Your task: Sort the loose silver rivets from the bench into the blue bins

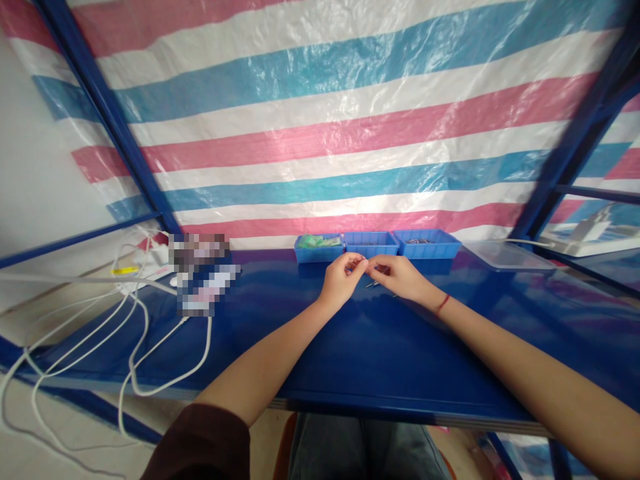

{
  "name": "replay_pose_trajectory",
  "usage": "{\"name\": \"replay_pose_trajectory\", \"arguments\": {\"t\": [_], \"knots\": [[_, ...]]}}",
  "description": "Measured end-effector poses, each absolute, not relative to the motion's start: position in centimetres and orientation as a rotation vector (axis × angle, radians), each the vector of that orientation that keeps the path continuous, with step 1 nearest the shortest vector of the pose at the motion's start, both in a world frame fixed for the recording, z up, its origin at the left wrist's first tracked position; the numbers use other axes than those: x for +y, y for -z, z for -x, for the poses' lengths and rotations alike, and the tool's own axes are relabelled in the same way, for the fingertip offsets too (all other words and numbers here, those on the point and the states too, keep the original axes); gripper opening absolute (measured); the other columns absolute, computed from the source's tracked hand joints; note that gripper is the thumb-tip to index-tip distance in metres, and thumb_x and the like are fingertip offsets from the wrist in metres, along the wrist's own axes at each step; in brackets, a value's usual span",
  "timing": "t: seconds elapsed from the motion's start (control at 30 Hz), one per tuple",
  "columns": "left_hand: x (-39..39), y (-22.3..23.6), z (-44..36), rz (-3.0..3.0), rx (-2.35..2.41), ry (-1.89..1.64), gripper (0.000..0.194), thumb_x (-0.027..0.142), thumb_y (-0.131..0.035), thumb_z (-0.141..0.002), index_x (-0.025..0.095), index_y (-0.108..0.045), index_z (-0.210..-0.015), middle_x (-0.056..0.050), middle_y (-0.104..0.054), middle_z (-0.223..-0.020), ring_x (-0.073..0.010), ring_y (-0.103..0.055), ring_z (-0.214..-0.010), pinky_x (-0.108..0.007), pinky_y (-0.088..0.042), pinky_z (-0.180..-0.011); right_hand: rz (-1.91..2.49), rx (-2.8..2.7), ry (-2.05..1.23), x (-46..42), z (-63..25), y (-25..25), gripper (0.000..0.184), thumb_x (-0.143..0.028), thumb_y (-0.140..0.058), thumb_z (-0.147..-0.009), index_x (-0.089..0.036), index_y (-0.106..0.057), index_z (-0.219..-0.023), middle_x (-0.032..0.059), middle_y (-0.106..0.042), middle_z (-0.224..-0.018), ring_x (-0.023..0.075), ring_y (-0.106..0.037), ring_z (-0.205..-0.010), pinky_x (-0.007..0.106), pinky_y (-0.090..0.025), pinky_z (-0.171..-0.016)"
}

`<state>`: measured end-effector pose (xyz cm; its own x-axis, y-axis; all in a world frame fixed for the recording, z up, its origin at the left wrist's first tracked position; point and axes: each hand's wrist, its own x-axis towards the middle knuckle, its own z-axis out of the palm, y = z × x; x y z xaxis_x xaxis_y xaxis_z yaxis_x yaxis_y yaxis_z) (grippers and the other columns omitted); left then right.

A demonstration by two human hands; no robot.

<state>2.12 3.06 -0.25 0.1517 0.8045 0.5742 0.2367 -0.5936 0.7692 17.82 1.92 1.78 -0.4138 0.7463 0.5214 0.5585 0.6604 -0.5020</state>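
My left hand [346,273] and my right hand [395,275] meet fingertip to fingertip above the blue table [310,360]. Thumb and fingers of each are pinched together; whatever sits between them is too small to make out. Just under the right hand, a few small metal pieces [373,285] lie on the tabletop, partly covered by its fingers. Behind the hands stand three blue bins: the left bin [320,256] holds green and pale packets, the middle bin [373,249] has small contents hard to see, and the right bin [431,251] contains small metal parts.
White cables [145,333] and a power strip [155,270] run along the left side, near a blurred-out item [207,287]. A clear plastic lid [507,256] lies at the back right. Blue frame posts [110,127] and a striped sheet [325,147] bound the table.
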Motion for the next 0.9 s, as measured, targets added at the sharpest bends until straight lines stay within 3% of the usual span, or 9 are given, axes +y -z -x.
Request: {"name": "replay_pose_trajectory", "arguments": {"t": [0.47, 0.9], "knots": [[3.1, 0.2, -2.1, -1.929, 0.989, -1.542, 0.017, 0.032, -0.053, -0.082, 0.016, -0.061, -0.084, -0.003, -0.066, -0.085, -0.0118, -0.059, -0.074, -0.021, -0.042, -0.064, 1.058, -1.963, -0.329, 2.4, -18.4, -1.8, 0.025, -0.038, -0.054, -0.078, -0.016, -0.065, -0.076, 0.0043, -0.067, -0.075, 0.0134, -0.057, -0.060, 0.026, -0.045, -0.057], [3.4, 0.4, -2.1, -1.958, 0.982, -1.498, 0.018, 0.031, -0.051, -0.084, 0.016, -0.060, -0.085, -0.004, -0.064, -0.088, -0.0128, -0.058, -0.078, -0.022, -0.044, -0.067, 1.027, -1.902, -0.223, 1.3, -18.2, -3.1, 0.020, -0.033, -0.056, -0.077, -0.016, -0.065, -0.080, 0.0041, -0.066, -0.073, 0.0121, -0.056, -0.057, 0.024, -0.044, -0.053]]}}
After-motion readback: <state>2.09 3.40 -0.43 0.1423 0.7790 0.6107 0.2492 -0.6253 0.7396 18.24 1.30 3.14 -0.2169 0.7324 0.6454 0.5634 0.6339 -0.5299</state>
